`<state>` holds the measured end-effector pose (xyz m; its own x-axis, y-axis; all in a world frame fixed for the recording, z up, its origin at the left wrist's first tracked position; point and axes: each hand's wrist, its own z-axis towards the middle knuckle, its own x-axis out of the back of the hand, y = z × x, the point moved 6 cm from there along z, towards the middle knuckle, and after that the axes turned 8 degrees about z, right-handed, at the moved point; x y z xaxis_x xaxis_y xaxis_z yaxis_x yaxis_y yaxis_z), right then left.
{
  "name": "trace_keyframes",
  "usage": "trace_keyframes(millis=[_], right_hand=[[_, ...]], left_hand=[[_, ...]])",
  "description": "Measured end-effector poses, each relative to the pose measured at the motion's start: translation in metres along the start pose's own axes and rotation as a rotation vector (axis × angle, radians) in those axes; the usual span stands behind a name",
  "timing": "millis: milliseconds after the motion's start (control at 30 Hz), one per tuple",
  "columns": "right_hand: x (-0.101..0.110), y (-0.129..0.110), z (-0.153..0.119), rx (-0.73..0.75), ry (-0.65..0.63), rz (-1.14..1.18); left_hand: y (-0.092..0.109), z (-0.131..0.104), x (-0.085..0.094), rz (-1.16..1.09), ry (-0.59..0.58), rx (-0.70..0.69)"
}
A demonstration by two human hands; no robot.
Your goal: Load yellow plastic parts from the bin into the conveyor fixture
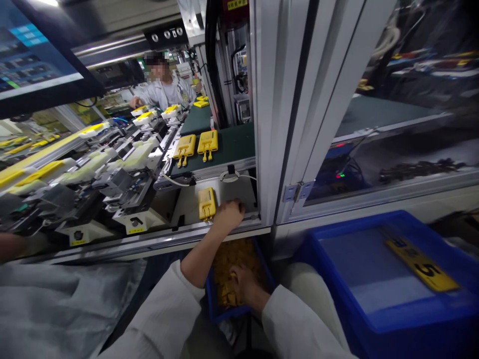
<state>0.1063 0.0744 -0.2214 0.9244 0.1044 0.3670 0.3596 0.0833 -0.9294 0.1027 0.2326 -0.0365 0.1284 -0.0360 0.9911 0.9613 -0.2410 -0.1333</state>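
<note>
My left hand (229,215) rests over the grey metal ledge with its fingers curled; whatever may be under them is hidden. Just to its left lies a yellow power bank (206,203) with short cables at its lower end. Below the ledge, my right hand (246,285) reaches into a blue bin (210,299) filled with small yellow pieces (226,294). Its thumb and fingers are closed around one small yellow piece (233,274), whose exact kind is too small to make out.
Two yellow power banks (197,144) lie on a green conveyor belt (234,144) beyond the ledge. Machine fixtures (127,174) stand at left. An aluminium post (277,109) rises beside my hands. At right is a blue crate (337,294). A co-worker (166,89) sits across.
</note>
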Motion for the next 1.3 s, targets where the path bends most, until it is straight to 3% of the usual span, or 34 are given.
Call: trace_keyframes(millis=[167,533,700,1033,1300], right_hand=[[0.001,-0.003,0.000,0.037,0.004,0.017],[0.000,0.004,0.000,-0.085,-0.055,0.049],[0.001,-0.003,0.001,-0.005,-0.051,0.044],[0.006,-0.006,0.000,-0.096,-0.062,0.011],[0.006,-0.009,0.001,0.029,-0.052,0.057]], left_hand=[[0.001,-0.001,0.003,0.015,-0.002,0.010],[0.002,-0.001,0.002,-0.011,-0.006,0.002],[0.002,0.000,0.002,-0.007,-0.007,-0.001],[0.003,-0.001,0.003,-0.004,-0.026,0.010],[0.001,0.000,0.001,-0.013,-0.030,0.008]])
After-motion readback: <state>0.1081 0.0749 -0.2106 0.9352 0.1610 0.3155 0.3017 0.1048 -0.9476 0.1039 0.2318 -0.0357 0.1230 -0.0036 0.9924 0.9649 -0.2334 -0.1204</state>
